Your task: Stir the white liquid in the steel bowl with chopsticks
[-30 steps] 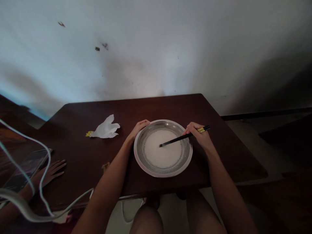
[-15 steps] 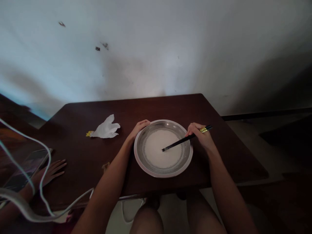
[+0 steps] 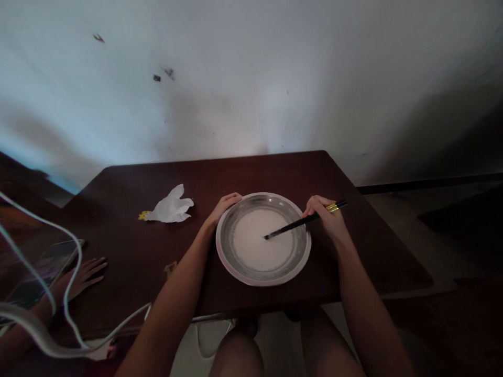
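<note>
A round metal plate (image 3: 302,256) holding white liquid sits on the dark wooden table (image 3: 259,173) in front of me. My left hand (image 3: 223,205) grips the plate's far left rim, fingers curled over its edge. My right hand (image 3: 325,215) is closed on a pair of black chopsticks (image 3: 298,223) with gold bands near the top. Their tips dip into the white liquid near the plate's centre.
A crumpled white tissue (image 3: 171,207) lies on the table to the left, a small yellow scrap beside it. Another person's hand (image 3: 80,276) rests flat at the table's left edge next to a phone (image 3: 43,269). White cables (image 3: 58,314) loop across the lower left. A wall stands behind.
The chopstick tips have slid to the right through the white liquid, and my right hand has shifted slightly right. My left hand has stayed on the rim.
</note>
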Tool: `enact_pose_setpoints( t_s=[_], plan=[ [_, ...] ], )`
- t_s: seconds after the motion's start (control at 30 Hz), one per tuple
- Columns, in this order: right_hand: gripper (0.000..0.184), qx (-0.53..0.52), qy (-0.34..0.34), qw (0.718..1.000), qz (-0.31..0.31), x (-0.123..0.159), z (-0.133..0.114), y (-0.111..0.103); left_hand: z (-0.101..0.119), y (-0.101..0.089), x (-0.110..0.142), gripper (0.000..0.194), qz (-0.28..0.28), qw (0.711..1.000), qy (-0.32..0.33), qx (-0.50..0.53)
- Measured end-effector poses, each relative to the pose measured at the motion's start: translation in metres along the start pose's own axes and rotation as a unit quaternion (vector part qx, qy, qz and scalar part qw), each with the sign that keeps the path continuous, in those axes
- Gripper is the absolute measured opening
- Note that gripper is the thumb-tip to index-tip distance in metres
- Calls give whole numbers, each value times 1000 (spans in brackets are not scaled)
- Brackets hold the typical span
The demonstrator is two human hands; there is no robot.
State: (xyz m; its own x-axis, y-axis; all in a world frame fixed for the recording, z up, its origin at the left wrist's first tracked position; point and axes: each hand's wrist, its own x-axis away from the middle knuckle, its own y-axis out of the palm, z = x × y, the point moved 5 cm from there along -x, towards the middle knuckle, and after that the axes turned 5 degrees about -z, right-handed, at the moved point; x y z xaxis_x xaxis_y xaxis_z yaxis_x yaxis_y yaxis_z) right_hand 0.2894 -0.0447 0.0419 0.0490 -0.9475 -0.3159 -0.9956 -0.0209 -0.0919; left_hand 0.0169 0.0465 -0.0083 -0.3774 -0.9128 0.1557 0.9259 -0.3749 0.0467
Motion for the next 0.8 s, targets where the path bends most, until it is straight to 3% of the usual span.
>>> enact_pose_setpoints(
  t_s=[0.1,0.23,0.37,0.5,0.67,0.8],
  plan=[
    [32,7,7,1000,-29,0,1,3,1,0,0,33,3,1000,-1,-2],
    [34,17,-7,1000,-1,0,0,-1,0,0,0,34,2,1000,2,3],
    [32,13,0,999,-32,0,-1,3,-1,0,-1,36,3,1000,-1,8],
    [34,17,-11,1000,-1,1,-3,0,-1,0,-1,34,1,1000,2,3],
    [33,23,9,999,-35,1,-3,5,-1,-1,-1,31,1,1000,5,0],
    [36,17,-6,1000,-6,1,-4,2,-1,-1,-1,31,-5,1000,10,-7]
  ],
)
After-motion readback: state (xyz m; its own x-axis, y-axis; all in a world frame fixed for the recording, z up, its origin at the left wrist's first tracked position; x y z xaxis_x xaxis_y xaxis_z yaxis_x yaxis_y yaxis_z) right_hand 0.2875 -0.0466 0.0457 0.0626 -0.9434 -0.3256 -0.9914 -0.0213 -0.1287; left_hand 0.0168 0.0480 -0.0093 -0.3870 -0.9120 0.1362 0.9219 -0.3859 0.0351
